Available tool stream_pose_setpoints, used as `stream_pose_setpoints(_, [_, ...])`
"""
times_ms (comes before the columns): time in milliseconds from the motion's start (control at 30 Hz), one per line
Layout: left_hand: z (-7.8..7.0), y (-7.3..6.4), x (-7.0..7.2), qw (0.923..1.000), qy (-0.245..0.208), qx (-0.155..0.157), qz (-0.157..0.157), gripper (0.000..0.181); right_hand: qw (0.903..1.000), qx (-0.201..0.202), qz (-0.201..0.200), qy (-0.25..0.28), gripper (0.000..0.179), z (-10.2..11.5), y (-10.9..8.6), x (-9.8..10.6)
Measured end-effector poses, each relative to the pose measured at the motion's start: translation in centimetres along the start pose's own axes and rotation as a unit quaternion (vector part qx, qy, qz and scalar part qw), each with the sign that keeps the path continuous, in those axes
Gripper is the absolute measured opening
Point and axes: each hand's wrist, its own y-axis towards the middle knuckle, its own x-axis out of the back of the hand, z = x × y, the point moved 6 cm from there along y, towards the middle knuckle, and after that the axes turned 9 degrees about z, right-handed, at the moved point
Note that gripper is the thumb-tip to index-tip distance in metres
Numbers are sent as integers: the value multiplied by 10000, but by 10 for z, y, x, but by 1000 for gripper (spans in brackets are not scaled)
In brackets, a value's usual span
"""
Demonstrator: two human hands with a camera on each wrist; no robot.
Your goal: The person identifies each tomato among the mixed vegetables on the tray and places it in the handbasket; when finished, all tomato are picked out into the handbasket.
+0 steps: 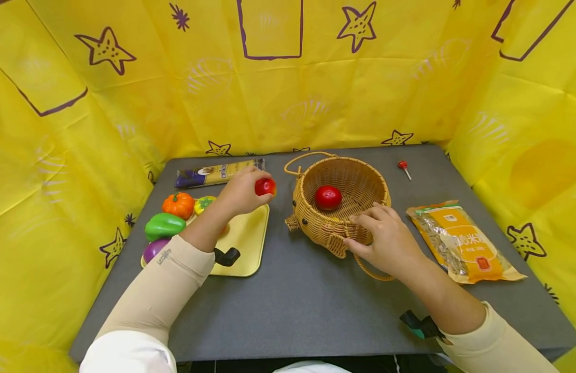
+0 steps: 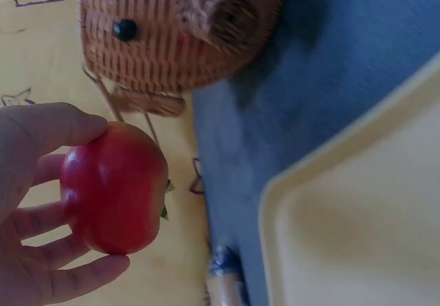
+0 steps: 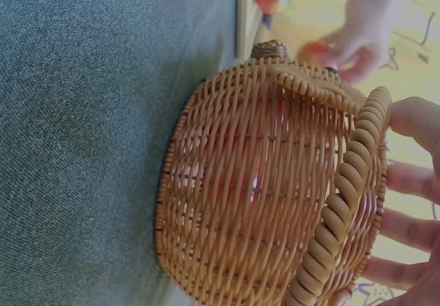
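Left hand carrying a red fruit beside the basket, right hand holding the rim

Two beige sleeves (image 1: 162, 290) are running in from the near edge over the grey table (image 1: 288, 311). The right forearm is slanting up and inward, its hand (image 1: 385, 238) lying over the basket's near rim. Its thumb is resting against the outside while its fingers are reaching over the edge, so it is grasping the basket (image 1: 318, 232). The handle is drooping just below that hand.

On the left, the tray (image 1: 250, 243) is bearing a purple vegetable (image 1: 154, 250), a green pepper (image 1: 165, 227), an orange pumpkin (image 1: 178, 206) and a yellow piece (image 1: 203, 203). The left forearm is crossing above them, angling up and to the right. The left hand (image 1: 241, 192) is gripping the red fruit (image 1: 266, 187) between thumb and curved fingers. The fruit is hanging in the air near the tray's far corner, left of the basket and apart from it; green leaves are showing on one side in the left wrist view.

Inside the basket, a second red fruit (image 1: 328, 198) is lying on the woven bottom. An orange bag (image 1: 465, 241) is lying to the right. Farther back, a long packet (image 1: 220, 172) is lying behind the tray and a lollipop (image 1: 403, 166) is resting beyond the bag. A yellow curtain (image 1: 288, 103) is hanging behind everything.
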Motion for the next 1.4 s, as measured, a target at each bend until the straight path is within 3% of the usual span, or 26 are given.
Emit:
stream_pose_setpoints(267, [-45, 5, 22, 9985, -235, -304, -389, 50, 10000, 10, -18, -28, 41, 0, -1, 0])
stream_pose_setpoints(433, [-78, 8, 28, 9964, -324, -616, -494, 51, 10000, 57, -73, -8, 41, 0, -1, 0])
stream_pose_setpoints(567, [-101, 12, 24, 9949, -208, -911, -381, 50, 9998, 154, -161, -2, 41, 0, 0, 0])
stream_pose_setpoints(767, [-128, 22, 7, 9922, 48, -1245, 35, 50, 9991, 303, -291, -29, 41, 1, 0, 0])
stream_pose_setpoints(967, [-142, 32, -16, 9880, 296, -1415, 546, 49, 9981, 422, -441, -57, 41, 1, 0, 1])
stream_pose_setpoints(1133, [-143, 40, -32, 9847, 457, -1432, 879, 49, 9981, 422, -447, -71, 41, 0, 0, 0])
stream_pose_setpoints(1400, [-142, 46, -45, 9836, 542, -1340, 1081, 55, 9992, 276, -289, -59, 41, -1, 1, -1])
